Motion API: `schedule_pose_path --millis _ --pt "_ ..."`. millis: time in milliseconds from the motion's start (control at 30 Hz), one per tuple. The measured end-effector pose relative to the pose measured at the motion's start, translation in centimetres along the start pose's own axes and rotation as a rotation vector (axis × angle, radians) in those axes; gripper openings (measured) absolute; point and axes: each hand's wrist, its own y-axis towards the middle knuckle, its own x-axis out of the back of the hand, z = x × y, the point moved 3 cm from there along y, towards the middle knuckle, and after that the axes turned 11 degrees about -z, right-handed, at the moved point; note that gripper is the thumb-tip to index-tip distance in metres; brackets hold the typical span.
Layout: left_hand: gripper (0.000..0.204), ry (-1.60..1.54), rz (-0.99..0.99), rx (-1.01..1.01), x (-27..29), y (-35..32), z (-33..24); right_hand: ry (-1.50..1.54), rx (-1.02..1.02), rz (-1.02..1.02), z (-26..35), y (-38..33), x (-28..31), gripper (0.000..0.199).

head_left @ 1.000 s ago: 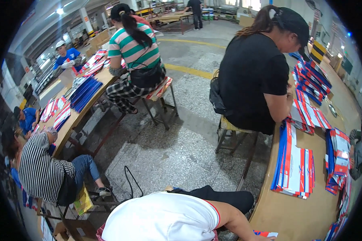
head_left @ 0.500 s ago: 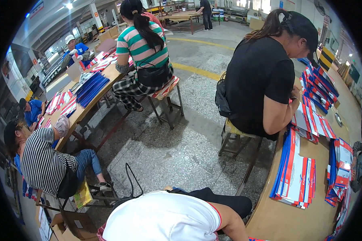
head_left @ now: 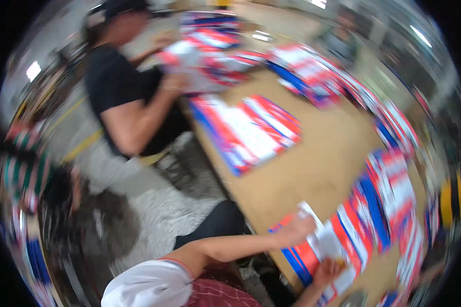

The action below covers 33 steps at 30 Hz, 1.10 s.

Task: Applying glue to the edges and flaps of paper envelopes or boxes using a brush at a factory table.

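My left hand (head_left: 298,230) reaches over the table's near edge, its fingers closed on a white piece of card (head_left: 311,214). Lower and to its right, my right hand (head_left: 331,270) has curled fingers, with a small yellowish spot at their tips. What it holds is too blurred to name. Both hands are over flat printed cardboard pieces (head_left: 297,263) in red, white and blue. A fanned row of the same printed pieces (head_left: 389,192) lies just beyond them to the right.
On the brown table (head_left: 322,153), a spread stack of printed pieces (head_left: 253,130) lies farther off. More piles (head_left: 307,71) line the far side. A co-worker in black (head_left: 125,97) sits at the left edge, handling similar pieces. Another person (head_left: 340,41) is across the table.
My view has swung right, from the room and seated co-workers to the table. Both my hands, out of sight before, now show over the printed cardboard. The picture has become blurred.
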Motion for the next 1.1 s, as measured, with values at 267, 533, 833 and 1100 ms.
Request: schedule_pose_path --millis 267,533,833,1100 --pt "0.024 -0.124 0.097 -0.034 0.1 4.2 -0.7 -0.754 0.311 -0.326 0.2 -0.3 -4.5 0.03" --pt "0.022 -0.154 0.207 -0.002 -0.1 2.9 -0.7 -0.6 0.252 -0.19 0.0 -1.3 -5.0 0.018" --pt "0.027 -0.122 0.235 -0.078 1.0 2.5 -0.7 -0.902 0.253 -0.056 -1.0 -2.0 -5.7 0.019" --pt "0.025 -0.12 0.223 -0.093 0.8 2.5 -0.5 -0.963 0.217 -0.117 -1.1 -1.9 -5.9 0.017"
